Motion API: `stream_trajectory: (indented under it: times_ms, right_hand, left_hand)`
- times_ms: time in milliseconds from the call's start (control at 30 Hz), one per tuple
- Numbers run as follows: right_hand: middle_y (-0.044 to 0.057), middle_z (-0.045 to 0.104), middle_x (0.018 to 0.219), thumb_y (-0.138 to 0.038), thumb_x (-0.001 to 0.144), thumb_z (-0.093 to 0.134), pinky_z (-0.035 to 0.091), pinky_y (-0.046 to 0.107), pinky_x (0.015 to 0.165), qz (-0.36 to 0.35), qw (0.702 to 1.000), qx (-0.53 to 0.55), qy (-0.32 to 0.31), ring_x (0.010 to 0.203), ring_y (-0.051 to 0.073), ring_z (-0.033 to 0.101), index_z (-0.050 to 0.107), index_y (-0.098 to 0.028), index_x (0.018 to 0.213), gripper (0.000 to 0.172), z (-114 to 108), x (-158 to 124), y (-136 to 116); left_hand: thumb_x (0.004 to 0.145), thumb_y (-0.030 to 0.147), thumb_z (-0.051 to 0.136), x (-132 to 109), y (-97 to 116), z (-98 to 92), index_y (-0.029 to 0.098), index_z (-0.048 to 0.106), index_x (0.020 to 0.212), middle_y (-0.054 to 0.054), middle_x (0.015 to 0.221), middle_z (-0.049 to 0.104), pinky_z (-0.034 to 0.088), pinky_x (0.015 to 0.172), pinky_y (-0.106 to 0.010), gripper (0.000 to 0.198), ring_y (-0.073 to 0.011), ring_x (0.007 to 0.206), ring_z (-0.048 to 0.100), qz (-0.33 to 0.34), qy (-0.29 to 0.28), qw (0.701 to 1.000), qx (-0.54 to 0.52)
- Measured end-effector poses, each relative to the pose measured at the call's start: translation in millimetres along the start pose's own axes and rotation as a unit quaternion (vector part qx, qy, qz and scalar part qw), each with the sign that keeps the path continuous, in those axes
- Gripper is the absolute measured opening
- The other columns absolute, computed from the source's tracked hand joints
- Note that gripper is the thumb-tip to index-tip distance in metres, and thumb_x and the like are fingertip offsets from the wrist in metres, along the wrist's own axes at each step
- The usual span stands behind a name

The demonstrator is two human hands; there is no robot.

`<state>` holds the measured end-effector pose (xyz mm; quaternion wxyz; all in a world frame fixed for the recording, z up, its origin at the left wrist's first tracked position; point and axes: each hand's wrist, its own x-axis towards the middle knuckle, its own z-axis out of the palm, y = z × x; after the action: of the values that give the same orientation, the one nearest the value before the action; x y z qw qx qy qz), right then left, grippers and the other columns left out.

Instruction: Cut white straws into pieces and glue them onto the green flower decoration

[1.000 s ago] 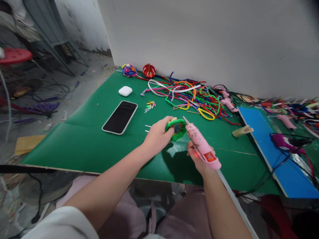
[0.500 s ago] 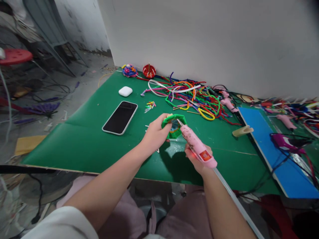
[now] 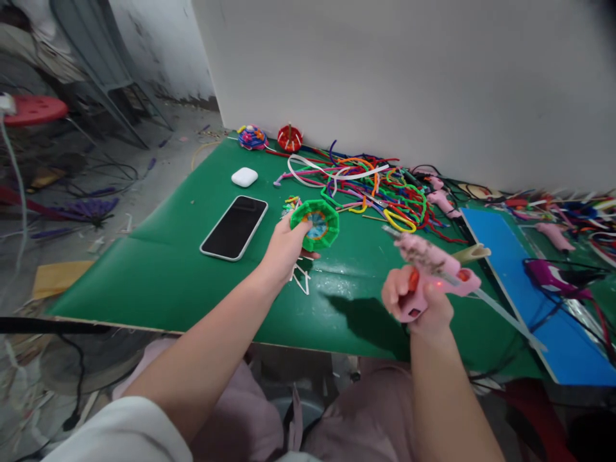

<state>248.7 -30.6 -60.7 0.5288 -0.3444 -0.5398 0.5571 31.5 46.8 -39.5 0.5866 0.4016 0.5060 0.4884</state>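
Observation:
My left hand (image 3: 283,247) grips a small round piece of green pipe cleaner (image 3: 330,221) with an orange ring and a blue centre; the thumb lies over its inside. Off to the right, my right hand (image 3: 423,305) is wrapped round the handle of a pink glue gun (image 3: 426,260), whose nozzle points up and left, apart from the green piece. A clear glue stick (image 3: 510,317) juts from the gun's back. Thin white strips (image 3: 301,280) lie beneath my left hand, and small coloured bits (image 3: 290,204) are just beyond it.
A phone (image 3: 234,228) and a white earbud case (image 3: 244,176) lie left on the green table (image 3: 158,269). Tangled pipe cleaners (image 3: 356,176) and yellow-handled scissors (image 3: 400,221) lie behind. A blue board (image 3: 543,308) with a purple glue gun (image 3: 553,276) stands right.
The glue gun has moved right, away from the green piece, and turned so that its handle shows. My left hand has shifted slightly left, with the piece's inside now facing me.

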Motion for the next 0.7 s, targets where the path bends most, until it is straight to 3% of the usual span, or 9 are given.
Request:
stream_trajectory:
  times_ms: [67, 133, 167, 267, 367, 533, 700]
  right_hand:
    - [-0.004, 0.049, 0.056, -0.051, 0.077, 0.05, 0.031, 0.022, 0.035, 0.009, 0.986, -0.098, 0.131, 0.036, 0.009, 0.042, 0.047, -0.021, 0.068, 0.031, -10.5, 4.0, -1.7]
    - [-0.004, 0.049, 0.055, -0.049, 0.075, 0.056, 0.033, 0.023, 0.041, 0.057, 0.937, -0.263, 0.221, 0.043, 0.01, 0.044, 0.049, -0.02, 0.07, 0.03, -19.0, 7.8, -0.8]
    - [-0.004, 0.05, 0.057, -0.049, 0.072, 0.06, 0.034, 0.024, 0.044, 0.083, 0.904, -0.345, 0.238, 0.048, 0.011, 0.046, 0.05, -0.02, 0.072, 0.031, -22.1, 9.2, 0.4]
    - [-0.001, 0.057, 0.071, -0.051, 0.066, 0.066, 0.037, 0.027, 0.055, 0.133, 0.82, -0.523, 0.192, 0.062, 0.016, 0.051, 0.054, -0.02, 0.081, 0.036, -25.2, 11.0, 5.1]
    - [0.003, 0.059, 0.083, -0.047, 0.072, 0.061, 0.038, 0.029, 0.061, 0.132, 0.775, -0.61, 0.102, 0.074, 0.019, 0.055, 0.056, -0.021, 0.087, 0.03, -22.7, 10.9, 10.2]
    - [0.009, 0.059, 0.098, -0.029, 0.078, 0.056, 0.043, 0.035, 0.076, 0.095, 0.73, -0.677, 0.015, 0.089, 0.024, 0.056, 0.058, -0.017, 0.104, 0.029, -25.1, 16.3, 19.8]
    - [0.012, 0.061, 0.103, -0.035, 0.076, 0.062, 0.044, 0.04, 0.083, 0.052, 0.717, -0.694, -0.034, 0.097, 0.027, 0.055, 0.058, -0.015, 0.113, 0.041, -37.8, 23.9, 19.7]
  left_hand:
    - [0.078, 0.027, 0.055, -0.6, 2.5, -0.2, 0.021, 0.056, 0.11, -0.005, 0.097, 0.064, 0.051, 0.042, -0.022, 0.033, -0.0136, 0.066, 0.062, 0.001, 0.002, 1.0, -0.01]
    - [0.076, 0.026, 0.056, -3.0, 4.7, 0.6, 0.021, 0.058, 0.108, -0.005, 0.097, 0.065, 0.051, 0.04, -0.022, 0.032, -0.0145, 0.065, 0.063, 0.008, -0.001, 1.0, -0.014]
    - [0.076, 0.026, 0.057, -4.3, 5.6, 1.0, 0.022, 0.058, 0.107, -0.005, 0.097, 0.065, 0.051, 0.04, -0.022, 0.031, -0.0148, 0.065, 0.063, 0.011, 0.0, 1.0, -0.015]
    - [0.075, 0.026, 0.058, -6.8, 7.6, 1.0, 0.021, 0.06, 0.104, -0.005, 0.098, 0.064, 0.051, 0.038, -0.023, 0.03, -0.0148, 0.064, 0.062, 0.025, 0.0, 1.0, -0.018]
    - [0.074, 0.026, 0.059, -5.7, 10.1, -3.0, 0.022, 0.06, 0.102, -0.005, 0.099, 0.064, 0.052, 0.037, -0.024, 0.028, -0.0146, 0.064, 0.062, 0.051, 0.001, 0.998, -0.021]
    - [0.073, 0.026, 0.06, 1.3, 18.8, -18.5, 0.021, 0.06, 0.097, -0.004, 0.092, 0.064, 0.051, 0.037, -0.023, 0.025, -0.0148, 0.062, 0.062, 0.098, 0.037, 0.994, -0.041]
    - [0.072, 0.025, 0.06, 6.0, 28.7, -32.4, 0.021, 0.06, 0.098, -0.003, 0.088, 0.065, 0.05, 0.038, -0.02, 0.026, -0.0125, 0.058, 0.061, 0.118, 0.071, 0.989, -0.055]
